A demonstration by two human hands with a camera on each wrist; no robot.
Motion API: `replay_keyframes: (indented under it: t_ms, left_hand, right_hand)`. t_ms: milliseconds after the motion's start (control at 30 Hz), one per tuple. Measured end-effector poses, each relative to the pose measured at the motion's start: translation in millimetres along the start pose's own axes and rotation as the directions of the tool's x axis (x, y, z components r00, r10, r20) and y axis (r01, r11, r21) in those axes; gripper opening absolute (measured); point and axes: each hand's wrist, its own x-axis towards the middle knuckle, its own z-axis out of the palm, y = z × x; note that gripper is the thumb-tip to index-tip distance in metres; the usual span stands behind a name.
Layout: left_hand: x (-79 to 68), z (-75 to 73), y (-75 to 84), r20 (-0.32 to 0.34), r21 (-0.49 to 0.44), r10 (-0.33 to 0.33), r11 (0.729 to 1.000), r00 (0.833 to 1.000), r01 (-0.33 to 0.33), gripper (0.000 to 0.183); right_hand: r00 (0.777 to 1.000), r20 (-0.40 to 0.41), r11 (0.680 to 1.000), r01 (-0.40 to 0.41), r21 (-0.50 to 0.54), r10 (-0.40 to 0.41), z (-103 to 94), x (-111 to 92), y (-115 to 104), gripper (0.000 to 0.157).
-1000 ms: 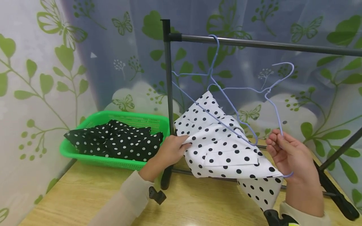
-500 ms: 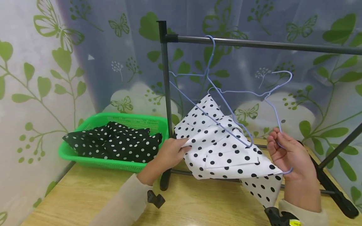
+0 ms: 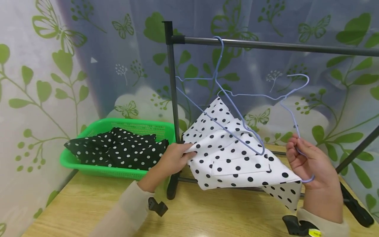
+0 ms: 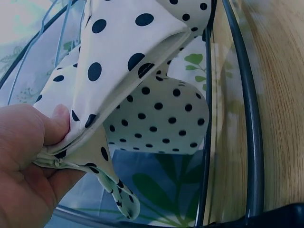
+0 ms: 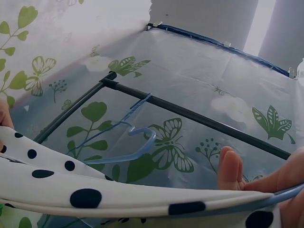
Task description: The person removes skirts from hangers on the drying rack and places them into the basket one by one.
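Note:
A white cloth garment with black dots (image 3: 231,156) is stretched between my two hands above the table. My left hand (image 3: 174,157) pinches its left edge between thumb and fingers; in the left wrist view the folded hem (image 4: 111,102) lies under the thumb. My right hand (image 3: 311,164) grips the side of a light blue wire hanger (image 3: 285,97), whose hook points up and right. One corner of the garment reaches the hanger's lower end by the right palm, and another peak sits at its far left end. Cloth hides the hanger's lower bar.
A second blue hanger (image 3: 214,78) hangs on the dark rail (image 3: 266,44) and crosses in front of the garment. Left of the rack post (image 3: 172,89), a green basket (image 3: 88,169) holds a black cloth with white dots (image 3: 127,148). Beneath is a wooden table (image 3: 207,214).
My right hand has shifted slightly right with the hanger and the garment's corner. The left hand has drawn a little left, still pinching the edge. The view has turned slightly.

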Motion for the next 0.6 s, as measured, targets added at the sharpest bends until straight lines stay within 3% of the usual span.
replay_keyframes:
  t_ms: [133,333,600]
  left_hand:
    - [0.4,-2.3,-5.4,0.01,-0.043,-0.024,0.999,1.0,0.025,0.004]
    - [-1.6,-3.8,-9.5,0.011,-0.078,-0.045,0.996,0.999,0.046,0.007]
    - [-3.5,-5.9,-0.5,0.009,-0.022,-0.014,1.0,1.0,0.015,0.011]
  right_hand:
    - [1.0,0.005,0.999,0.002,0.034,-0.002,-0.5,-2.0,-4.2,0.039]
    - [0.999,0.034,0.997,-0.015,0.079,0.013,-2.0,-3.4,-7.7,0.041]
    - [0.995,0.083,0.981,-0.069,0.179,0.055,-5.7,-1.4,-9.5,0.045]
